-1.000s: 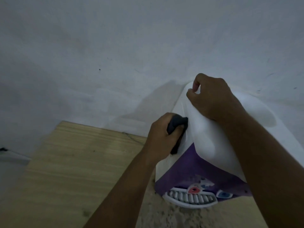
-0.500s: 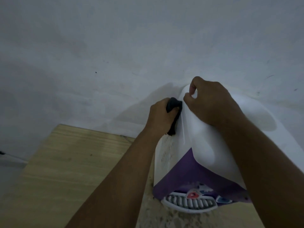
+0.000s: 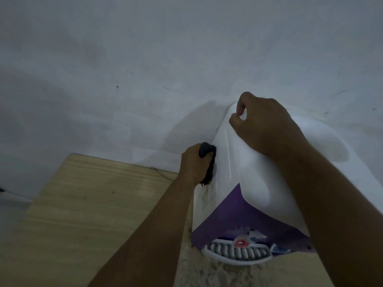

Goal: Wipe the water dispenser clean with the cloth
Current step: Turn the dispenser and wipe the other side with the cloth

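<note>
A white water dispenser (image 3: 246,175) with a purple front stands on a wooden table, its red tap (image 3: 240,243) and grey drip tray (image 3: 236,253) at the bottom. My left hand (image 3: 194,166) is closed on a dark cloth (image 3: 208,160), pressed against the dispenser's left side panel, above a printed label. My right hand (image 3: 263,125) grips the dispenser's top back left corner, fingers curled over the edge. The dispenser's right side is hidden behind my right forearm.
The light wooden table (image 3: 87,214) extends to the left of the dispenser. A pale wall (image 3: 145,69) rises directly behind table and dispenser. A dark cable (image 3: 159,172) runs along the table's back edge.
My left hand carried the cloth up the left side panel half a second ago, and has now come back down it. My right hand has kept its grip on the top corner.
</note>
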### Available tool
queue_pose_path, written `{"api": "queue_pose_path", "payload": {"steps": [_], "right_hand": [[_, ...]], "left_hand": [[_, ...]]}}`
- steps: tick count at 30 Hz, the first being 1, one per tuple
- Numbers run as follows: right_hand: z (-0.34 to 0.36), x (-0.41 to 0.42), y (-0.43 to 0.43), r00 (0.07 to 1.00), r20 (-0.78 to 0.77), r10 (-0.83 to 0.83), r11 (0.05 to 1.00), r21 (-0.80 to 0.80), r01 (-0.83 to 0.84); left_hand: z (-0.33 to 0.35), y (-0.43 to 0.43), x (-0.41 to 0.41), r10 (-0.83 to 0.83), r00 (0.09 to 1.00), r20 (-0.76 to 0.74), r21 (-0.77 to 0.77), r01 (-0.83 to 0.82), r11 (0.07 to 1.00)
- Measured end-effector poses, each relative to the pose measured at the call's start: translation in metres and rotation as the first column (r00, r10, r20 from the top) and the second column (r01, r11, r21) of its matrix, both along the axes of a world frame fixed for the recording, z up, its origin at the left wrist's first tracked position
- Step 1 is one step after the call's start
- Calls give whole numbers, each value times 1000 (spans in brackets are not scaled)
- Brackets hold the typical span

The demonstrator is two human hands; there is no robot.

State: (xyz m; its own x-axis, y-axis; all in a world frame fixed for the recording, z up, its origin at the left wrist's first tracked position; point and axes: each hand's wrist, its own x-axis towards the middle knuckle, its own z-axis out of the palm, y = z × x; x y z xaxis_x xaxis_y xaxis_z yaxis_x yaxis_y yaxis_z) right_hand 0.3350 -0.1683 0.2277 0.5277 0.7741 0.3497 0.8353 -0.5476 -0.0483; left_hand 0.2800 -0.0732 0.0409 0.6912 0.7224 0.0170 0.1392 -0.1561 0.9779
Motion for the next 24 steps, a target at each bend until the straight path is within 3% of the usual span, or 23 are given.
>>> {"api": "queue_pose_path", "payload": {"steps": [2,8,12,17,24], "right_hand": [[1,-1,0,1000,-6,-2,1000,-2,2],[1,-1,1,1000,9,12,1000,-8,-12],[0,-1,0,1000,8,7,1000,2,-7],[-1,-1,0,1000,8,11,1000,10,-11],[1,-1,0,999,30,21,1000,2,-21]], "left_hand": [[-2,-9,-11,-19,999,50,-30,21,999],[-14,-33,-45,-63,978,198,84,47,995],[-6,-24,-33,-62,993,102,195,41,980],[-7,-12,-2,38,994,103,290,-67,955],[-25,0,22,99,993,63,251,-112,962]]}}
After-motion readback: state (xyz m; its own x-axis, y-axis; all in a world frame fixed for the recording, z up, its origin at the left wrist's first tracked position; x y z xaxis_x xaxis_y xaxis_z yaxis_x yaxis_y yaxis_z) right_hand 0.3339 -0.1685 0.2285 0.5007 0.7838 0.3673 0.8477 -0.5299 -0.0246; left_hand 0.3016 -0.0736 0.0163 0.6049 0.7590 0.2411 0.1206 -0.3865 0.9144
